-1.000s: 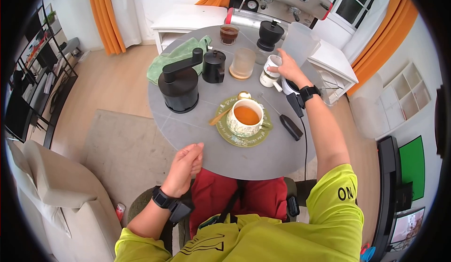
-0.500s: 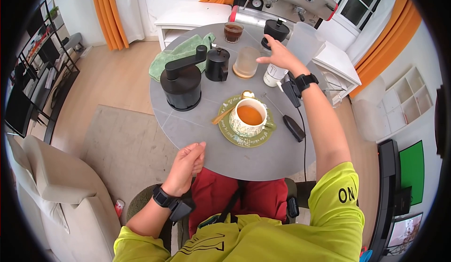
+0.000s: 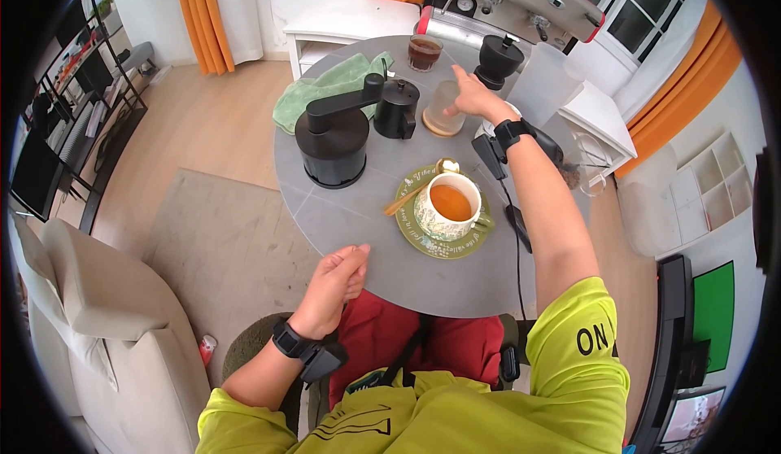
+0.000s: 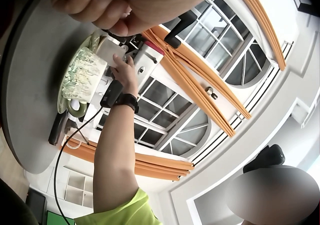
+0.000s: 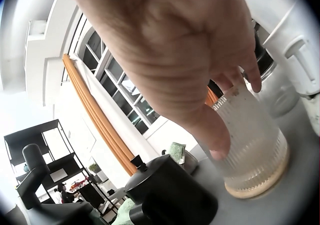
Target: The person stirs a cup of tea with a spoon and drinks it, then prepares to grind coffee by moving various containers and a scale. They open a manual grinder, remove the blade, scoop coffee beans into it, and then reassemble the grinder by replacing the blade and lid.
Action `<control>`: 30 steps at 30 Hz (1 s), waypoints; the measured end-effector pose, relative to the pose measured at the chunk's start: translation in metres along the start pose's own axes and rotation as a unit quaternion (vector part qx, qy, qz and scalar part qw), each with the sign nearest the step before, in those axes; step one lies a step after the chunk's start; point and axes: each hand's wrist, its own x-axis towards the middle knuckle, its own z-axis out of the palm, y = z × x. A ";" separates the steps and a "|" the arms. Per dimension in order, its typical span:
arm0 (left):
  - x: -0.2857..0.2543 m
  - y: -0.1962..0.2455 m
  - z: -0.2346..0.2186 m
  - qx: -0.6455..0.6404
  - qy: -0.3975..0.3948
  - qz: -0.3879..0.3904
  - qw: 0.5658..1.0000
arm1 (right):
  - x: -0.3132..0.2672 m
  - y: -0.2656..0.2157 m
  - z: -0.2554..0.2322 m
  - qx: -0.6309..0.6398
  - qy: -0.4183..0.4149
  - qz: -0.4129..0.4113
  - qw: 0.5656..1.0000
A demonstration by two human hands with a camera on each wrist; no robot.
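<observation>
My right hand reaches over the table to a ribbed, frosted glass with a tan base. In the right wrist view the thumb overlaps the near side of the glass, and the other fingers spread past its rim. My left hand hangs by the near table edge, its fingers loosely curled around nothing visible. Between the hands a patterned cup of orange-brown drink stands on a green saucer with a wooden spoon.
A large black crank-handled canister and a black lidded pot stand left of the glass. Behind are a green cloth, a glass of dark drink, a black-topped grinder and a translucent container. A black-handled tool lies right of the saucer.
My right hand has left the white mug on the right and moved left to the ribbed glass. The left hand stays by the table edge with its fingers curled.
</observation>
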 end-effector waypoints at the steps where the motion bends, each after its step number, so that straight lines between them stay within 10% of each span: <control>1: 0.001 0.000 -0.001 0.000 -0.003 -0.001 1.000 | -0.002 0.002 -0.001 0.001 -0.001 0.001 1.000; 9: 0.002 0.001 0.000 0.023 0.029 0.013 0.999 | -0.110 -0.009 -0.013 0.335 0.337 -0.119 0.872; 14: 0.003 0.002 -0.001 0.116 0.051 0.069 0.990 | -0.214 0.003 0.023 0.517 0.323 -0.063 0.790; 22: 0.020 0.041 -0.006 0.356 0.233 0.358 0.831 | -0.284 0.044 0.079 0.590 0.253 0.054 0.765; 30: 0.060 0.072 0.068 0.434 0.105 0.376 0.812 | -0.294 0.053 0.107 0.627 0.192 0.060 0.753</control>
